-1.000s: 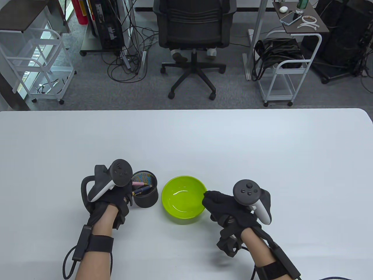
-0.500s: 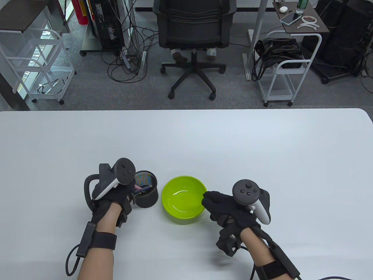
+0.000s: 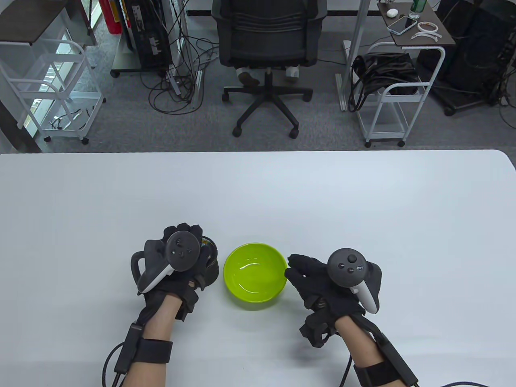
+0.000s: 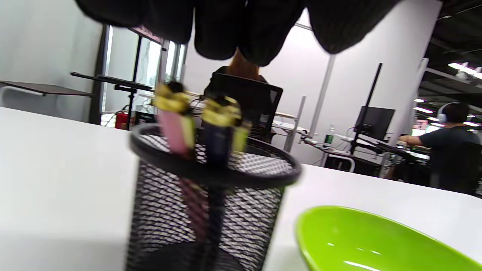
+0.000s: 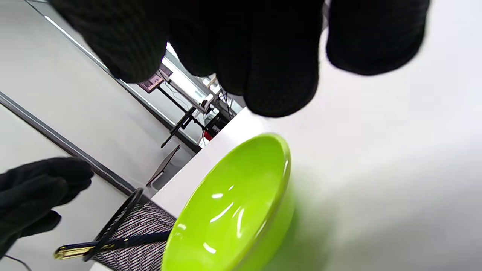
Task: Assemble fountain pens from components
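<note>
A black mesh pen cup (image 3: 212, 258) stands left of a lime green bowl (image 3: 254, 246), which holds nothing. In the left wrist view the cup (image 4: 211, 210) holds a pink pen (image 4: 175, 128) and a dark blue pen (image 4: 218, 139), both with gold tops. My left hand (image 3: 187, 233) hovers over the cup with its fingers (image 4: 248, 34) spread just above the pens and holds nothing. My right hand (image 3: 296, 266) lies open beside the bowl's right rim, and its fingers (image 5: 271, 56) are extended and hold nothing. The blue pen (image 5: 124, 241) leans out of the cup (image 5: 131, 226).
The white table (image 3: 363, 209) stretches far behind and to both sides of the two containers. An office chair (image 3: 268, 48) and carts stand on the floor beyond the table's far edge.
My left hand moved right and forward from beside the cup to above it, covering the pens. My right hand shifted slightly right and its fingers stretched out.
</note>
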Demonstrator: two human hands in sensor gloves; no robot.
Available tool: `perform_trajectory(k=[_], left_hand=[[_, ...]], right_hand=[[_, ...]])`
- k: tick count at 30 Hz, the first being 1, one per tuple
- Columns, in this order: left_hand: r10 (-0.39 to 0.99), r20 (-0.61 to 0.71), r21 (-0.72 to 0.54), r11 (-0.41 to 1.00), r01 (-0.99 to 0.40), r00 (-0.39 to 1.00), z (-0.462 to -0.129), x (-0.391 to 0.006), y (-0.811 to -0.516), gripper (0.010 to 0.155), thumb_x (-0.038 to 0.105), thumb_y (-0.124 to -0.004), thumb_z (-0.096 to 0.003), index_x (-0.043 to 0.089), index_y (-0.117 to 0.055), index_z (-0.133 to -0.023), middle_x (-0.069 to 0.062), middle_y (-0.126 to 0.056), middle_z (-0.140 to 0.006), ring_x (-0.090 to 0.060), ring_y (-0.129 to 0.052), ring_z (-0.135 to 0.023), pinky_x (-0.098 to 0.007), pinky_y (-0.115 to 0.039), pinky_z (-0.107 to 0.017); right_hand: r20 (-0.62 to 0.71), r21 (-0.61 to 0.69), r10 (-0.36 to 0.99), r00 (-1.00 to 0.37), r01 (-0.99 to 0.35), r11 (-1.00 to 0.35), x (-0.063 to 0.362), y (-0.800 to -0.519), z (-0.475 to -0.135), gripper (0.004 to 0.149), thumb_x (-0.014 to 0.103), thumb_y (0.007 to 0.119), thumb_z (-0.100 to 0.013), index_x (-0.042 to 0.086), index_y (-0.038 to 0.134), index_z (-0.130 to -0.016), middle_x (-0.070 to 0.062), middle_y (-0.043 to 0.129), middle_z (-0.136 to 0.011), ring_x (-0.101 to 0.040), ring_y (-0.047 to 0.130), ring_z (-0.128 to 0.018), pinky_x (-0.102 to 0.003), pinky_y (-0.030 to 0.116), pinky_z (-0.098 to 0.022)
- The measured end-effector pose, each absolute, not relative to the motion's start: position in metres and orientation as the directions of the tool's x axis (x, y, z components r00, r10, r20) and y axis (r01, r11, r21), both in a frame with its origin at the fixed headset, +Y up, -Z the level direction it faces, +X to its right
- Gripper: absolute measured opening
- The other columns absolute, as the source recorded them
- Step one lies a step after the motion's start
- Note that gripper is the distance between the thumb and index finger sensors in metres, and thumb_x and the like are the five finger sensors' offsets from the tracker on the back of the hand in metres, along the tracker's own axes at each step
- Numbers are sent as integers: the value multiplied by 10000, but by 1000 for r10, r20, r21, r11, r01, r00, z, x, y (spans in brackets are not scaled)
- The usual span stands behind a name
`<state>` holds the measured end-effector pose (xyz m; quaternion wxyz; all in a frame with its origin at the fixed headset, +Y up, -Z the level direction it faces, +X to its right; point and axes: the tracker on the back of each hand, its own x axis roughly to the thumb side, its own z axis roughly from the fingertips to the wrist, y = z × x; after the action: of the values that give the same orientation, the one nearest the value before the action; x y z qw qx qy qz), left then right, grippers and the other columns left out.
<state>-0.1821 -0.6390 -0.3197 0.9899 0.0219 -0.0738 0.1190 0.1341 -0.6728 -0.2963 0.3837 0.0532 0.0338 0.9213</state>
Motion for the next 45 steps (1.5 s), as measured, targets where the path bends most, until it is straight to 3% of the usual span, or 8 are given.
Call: perform_trajectory(k=[3,8,11,14,18,22,45], left_hand=[[262,197,8,963,-269,945,-312,-164,-649,655,438,-601,-549,172,-440,-1126,-138,-339,-1193,-393,-241,-1098,-643,-333,-729],[299,235,-46,954,-297,925,-306,-138,-667,714,497,-566,-551,176,-332,-1144,-127,-197,-1198,-357,-73,-1083,-643,-214,-727],[224,220,-34,975,-222,949,-305,-133,-672,779,573,-556,-538,175,-275,-1145,-120,-170,-1197,-349,-37,-1073,-643,-201,-723],[192,209,-63,981,-183,959,-304,-133,-678,800,594,-545,-534,169,-252,-1145,-124,-153,-1193,-349,-16,-1064,-645,-189,-717],[221,211,-137,971,-195,952,-304,-134,-686,829,610,-528,-530,170,-177,-1139,-132,-62,-1177,-349,59,-1038,-646,-108,-698],[223,242,-105,974,-203,944,-301,-133,-686,823,611,-530,-529,181,-182,-1139,-124,-56,-1178,-343,69,-1037,-653,-97,-690],[285,242,-101,958,-268,927,-300,-144,-683,811,589,-557,-532,168,-221,-1139,-130,-97,-1181,-343,54,-1036,-665,-94,-669]], right_hand=[[101,51,621,-777,-619,-783,131,-669,-293,733,444,877,-410,225,583,-1044,-77,693,-1008,-308,895,-707,-557,781,-477],[118,65,401,-908,-396,-916,121,-675,-292,894,504,894,-379,345,386,-1097,43,340,-1170,-277,476,-1082,-663,470,-731],[96,133,296,-950,-283,-950,115,-684,-294,977,556,873,-375,390,234,-1096,90,157,-1178,-228,216,-1142,-689,294,-777],[77,164,228,-971,-214,-963,110,-691,-299,1012,602,832,-373,396,133,-1076,100,51,-1159,-205,98,-1133,-693,205,-780],[70,211,209,-975,-190,-959,106,-697,-303,1013,646,797,-367,392,114,-1070,86,41,-1158,-223,78,-1126,-703,184,-768],[64,212,163,-985,-147,-966,109,-701,-302,1007,681,771,-354,390,130,-1075,76,49,-1160,-235,70,-1122,-704,177,-764],[38,251,209,-977,-193,-949,107,-703,-304,943,657,749,-387,366,189,-1088,42,91,-1160,-270,114,-1114,-707,215,-750]])
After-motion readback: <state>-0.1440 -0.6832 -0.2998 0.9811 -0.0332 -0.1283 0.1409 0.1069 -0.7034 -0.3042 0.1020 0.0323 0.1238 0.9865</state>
